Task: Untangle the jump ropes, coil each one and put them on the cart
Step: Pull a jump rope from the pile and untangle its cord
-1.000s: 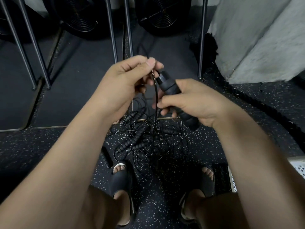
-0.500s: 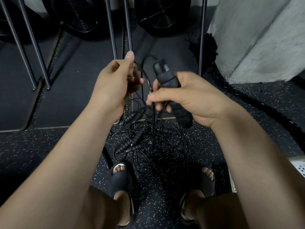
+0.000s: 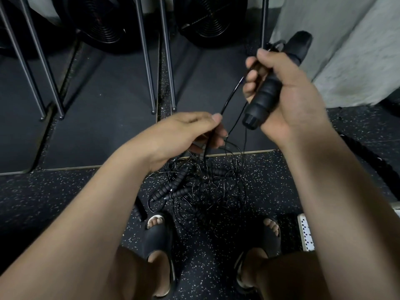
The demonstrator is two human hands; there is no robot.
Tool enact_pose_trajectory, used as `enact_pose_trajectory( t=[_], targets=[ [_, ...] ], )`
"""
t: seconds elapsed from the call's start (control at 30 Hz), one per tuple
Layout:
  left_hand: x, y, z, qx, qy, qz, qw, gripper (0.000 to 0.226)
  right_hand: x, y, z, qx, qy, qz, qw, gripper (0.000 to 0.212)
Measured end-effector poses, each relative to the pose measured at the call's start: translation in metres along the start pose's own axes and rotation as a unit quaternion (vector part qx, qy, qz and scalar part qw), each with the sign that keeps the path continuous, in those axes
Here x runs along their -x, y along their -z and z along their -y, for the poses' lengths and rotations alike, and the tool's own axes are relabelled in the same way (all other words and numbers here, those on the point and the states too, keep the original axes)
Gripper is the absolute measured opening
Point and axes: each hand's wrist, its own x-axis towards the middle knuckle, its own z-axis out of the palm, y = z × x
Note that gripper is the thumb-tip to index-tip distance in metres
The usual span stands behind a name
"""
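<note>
Rack legs [image 3: 32, 61]: slanted metal tubes at the far left, their feet on dark floor mats.
Floor [image 3: 65, 202]: black rubber with pale speckles.
Left hand [image 3: 184, 135]: low and central, thumb and fingers pinching a thin black cord [image 3: 230, 97].
Cord: runs taut and slanted from the left hand's pinch up to the right hand. Below the pinch it drops into the pile.
Jump ropes [image 3: 201, 187]: a tangled heap of thin black cords and ribbed handles on the floor, just ahead of two feet in dark sandals [image 3: 159, 236].
Handle [image 3: 263, 100]: black, ribbed foam, tilted, its butt end pointing down toward the left hand.
Right hand [image 3: 290, 94]: raised higher than the left, fingers wrapped round the handle.
Perforated panel [image 3: 305, 232]: a white edge at the lower right; whether it is part of the cart is unclear.
Wall [image 3: 346, 50]: grey concrete, upper right.
Thick rope [image 3: 368, 156]: lies on the floor at the far right.
</note>
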Motion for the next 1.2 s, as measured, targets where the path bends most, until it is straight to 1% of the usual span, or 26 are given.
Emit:
enact_pose_trajectory(
  t=[0.07, 0.1, 0.13, 0.2, 0.27, 0.33, 0.43, 0.53, 0.6, 0.7, 0.8, 0.9, 1.0, 1.1, 1.2],
  targets=[
    [-0.001, 0.001, 0.002, -0.021, -0.030, -0.007, 0.999, 0.036, -0.003, 0.003, -0.001, 0.019, -0.009, -0.031, 0.999, 0.007],
    [-0.001, 0.001, 0.002, -0.019, -0.046, -0.014, 0.999, 0.034, -0.005, 0.004, -0.002, 0.051, -0.016, -0.042, 0.998, 0.008],
    [-0.001, 0.001, 0.001, -0.012, -0.061, -0.025, 0.998, 0.034, -0.006, 0.006, -0.004, 0.099, -0.024, -0.049, 0.994, 0.010],
    [-0.001, 0.002, -0.002, 0.006, -0.091, -0.057, 0.994, 0.032, -0.006, 0.008, -0.009, 0.215, -0.044, -0.046, 0.974, 0.012],
    [-0.002, 0.002, -0.005, 0.029, -0.125, -0.099, 0.987, 0.032, -0.003, 0.008, -0.014, 0.305, -0.071, -0.004, 0.950, 0.019],
    [-0.003, 0.004, -0.006, 0.060, -0.162, -0.142, 0.975, 0.032, 0.004, 0.004, -0.018, 0.352, -0.106, 0.060, 0.928, 0.024],
    [-0.002, 0.010, -0.006, 0.093, -0.179, -0.196, 0.960, 0.029, 0.012, -0.003, -0.024, 0.366, -0.143, 0.110, 0.913, 0.030],
    [-0.002, 0.016, -0.007, 0.118, -0.167, -0.233, 0.951, 0.028, 0.013, -0.007, -0.030, 0.372, -0.148, 0.124, 0.908, 0.029],
    [-0.002, 0.019, -0.006, 0.144, -0.159, -0.244, 0.946, 0.027, 0.013, -0.007, -0.033, 0.382, -0.149, 0.133, 0.902, 0.029],
    [-0.002, 0.023, -0.006, 0.173, -0.150, -0.237, 0.944, 0.027, 0.014, -0.008, -0.037, 0.395, -0.136, 0.132, 0.899, 0.031],
    [-0.002, 0.022, -0.007, 0.168, -0.149, -0.226, 0.948, 0.026, 0.013, -0.009, -0.043, 0.412, -0.111, 0.115, 0.897, 0.028],
    [-0.002, 0.021, -0.008, 0.179, -0.152, -0.218, 0.947, 0.026, 0.014, -0.010, -0.044, 0.432, -0.107, 0.133, 0.886, 0.029],
    [-0.002, 0.023, -0.007, 0.200, -0.158, -0.222, 0.941, 0.029, 0.017, -0.012, -0.043, 0.459, -0.100, 0.155, 0.869, 0.022],
    [-0.002, 0.024, -0.007, 0.209, -0.158, -0.226, 0.938, 0.027, 0.017, -0.012, -0.042, 0.461, -0.065, 0.133, 0.875, 0.016],
    [-0.002, 0.022, -0.009, 0.213, -0.173, -0.215, 0.937, 0.027, 0.016, -0.013, -0.041, 0.458, -0.041, 0.107, 0.881, 0.018]
  ],
)
